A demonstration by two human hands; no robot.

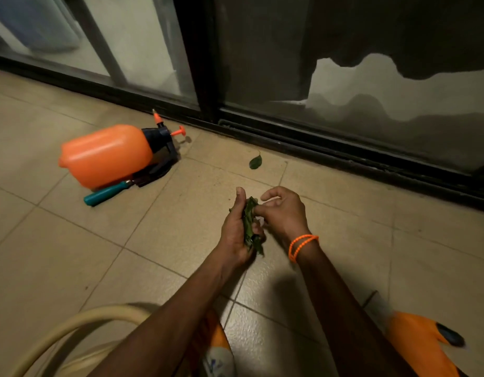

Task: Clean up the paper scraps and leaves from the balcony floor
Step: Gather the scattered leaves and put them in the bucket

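Gripping leaves [249, 227] in left hand [236, 235], right hand [283, 210] pinching their top; one leaf [255, 161] on tile floor [72, 254] near door track [344, 153].

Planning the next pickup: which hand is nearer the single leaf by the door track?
Right. The right hand sits just below the leaf; the left hand, gripping the leaf bundle, is farther back.

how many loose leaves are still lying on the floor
1: a single green leaf lies on the tile near the sliding door track. The left hand grips a bunch of leaves; others may be hidden.
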